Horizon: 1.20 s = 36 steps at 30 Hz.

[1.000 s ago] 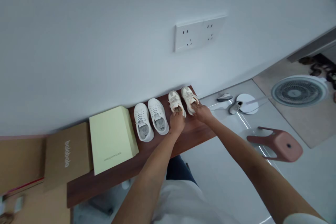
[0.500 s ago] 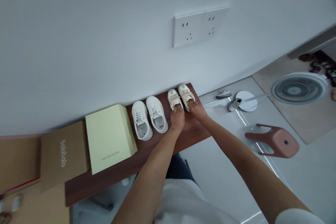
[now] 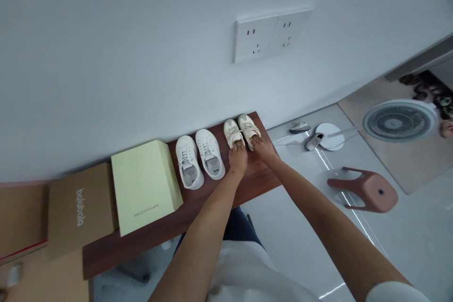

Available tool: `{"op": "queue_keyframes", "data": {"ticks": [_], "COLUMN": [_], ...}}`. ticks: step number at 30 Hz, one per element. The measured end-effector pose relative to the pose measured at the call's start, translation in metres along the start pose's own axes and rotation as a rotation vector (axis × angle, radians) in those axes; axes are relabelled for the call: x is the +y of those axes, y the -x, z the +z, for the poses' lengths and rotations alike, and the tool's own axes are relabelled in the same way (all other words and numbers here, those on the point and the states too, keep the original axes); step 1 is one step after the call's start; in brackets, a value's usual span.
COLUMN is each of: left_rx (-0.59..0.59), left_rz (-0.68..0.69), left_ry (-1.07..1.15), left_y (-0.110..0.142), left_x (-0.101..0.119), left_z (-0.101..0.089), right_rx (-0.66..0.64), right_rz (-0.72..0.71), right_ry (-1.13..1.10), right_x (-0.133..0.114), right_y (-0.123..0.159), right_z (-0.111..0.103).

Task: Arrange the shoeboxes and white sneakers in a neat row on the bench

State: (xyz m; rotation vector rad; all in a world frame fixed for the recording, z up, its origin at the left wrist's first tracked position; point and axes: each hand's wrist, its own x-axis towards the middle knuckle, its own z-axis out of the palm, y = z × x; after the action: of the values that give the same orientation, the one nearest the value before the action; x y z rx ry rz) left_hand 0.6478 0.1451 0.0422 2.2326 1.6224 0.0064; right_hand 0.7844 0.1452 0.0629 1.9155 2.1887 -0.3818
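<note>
Two small cream sneakers with laces stand side by side near the right end of a dark wooden bench top, toes toward the wall. My left hand [image 3: 238, 156] is closed on the heel of the left cream sneaker [image 3: 232, 131], fingers partly inside its opening. The heel of the right cream sneaker [image 3: 248, 127] is in the grip of my right hand [image 3: 262, 148]. Both heels are largely hidden by my fingers. Just left of them stands a pair of larger white sneakers, one white sneaker [image 3: 187, 158] beside another white sneaker [image 3: 208, 148].
A pale yellow shoebox [image 3: 143, 184] and a brown cardboard box [image 3: 82, 203] sit left on the wooden top [image 3: 255, 181]. Wall sockets [image 3: 272, 35] are above. On the floor at right are a pink stool [image 3: 375, 191], a standing fan [image 3: 399, 120] and grey shoes [image 3: 314, 141].
The cream sneakers and both hands have shifted slightly left in view, nearer the white sneakers. The whole view has also moved a little. Both hands keep their hold.
</note>
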Motion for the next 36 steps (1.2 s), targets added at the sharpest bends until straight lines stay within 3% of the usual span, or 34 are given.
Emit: {"op": "queue_keyframes", "data": {"ticks": [4,8,11,14,19,28,32,36], "left_rx": [-0.022,0.013,0.071,0.125,0.216,0.492,0.617,0.649], "left_rz": [0.034,0.052,0.048,-0.003,-0.227,-0.734,-0.822,-0.783], "left_ry": [0.006,0.080,0.146,0.193,0.243,0.266,0.348,0.430], "left_y": [0.000,0.011,0.037,0.077,0.149,0.273,0.308,0.322], "left_x": [0.003,-0.003,-0.019,-0.045,-0.111,-0.270,-0.322,-0.357], "left_z": [-0.028,-0.077,-0.112,-0.133,-0.146,-0.158,-0.165,-0.175], "right_rx": [0.051,0.202,0.315,0.358,0.288,-0.045,-0.200,-0.157], "right_rz": [0.034,0.045,0.009,-0.017,-0.159,-0.408,-0.509,-0.516], "right_ry": [-0.025,-0.085,-0.149,-0.218,-0.334,-0.341,-0.167,-0.051], "right_x": [-0.005,-0.015,-0.031,-0.056,-0.119,-0.260,-0.334,-0.403], "right_y": [0.005,0.019,0.037,0.056,0.073,0.089,0.094,0.083], "right_z": [-0.022,-0.053,-0.073,-0.085,-0.089,-0.079,-0.058,-0.038]}}
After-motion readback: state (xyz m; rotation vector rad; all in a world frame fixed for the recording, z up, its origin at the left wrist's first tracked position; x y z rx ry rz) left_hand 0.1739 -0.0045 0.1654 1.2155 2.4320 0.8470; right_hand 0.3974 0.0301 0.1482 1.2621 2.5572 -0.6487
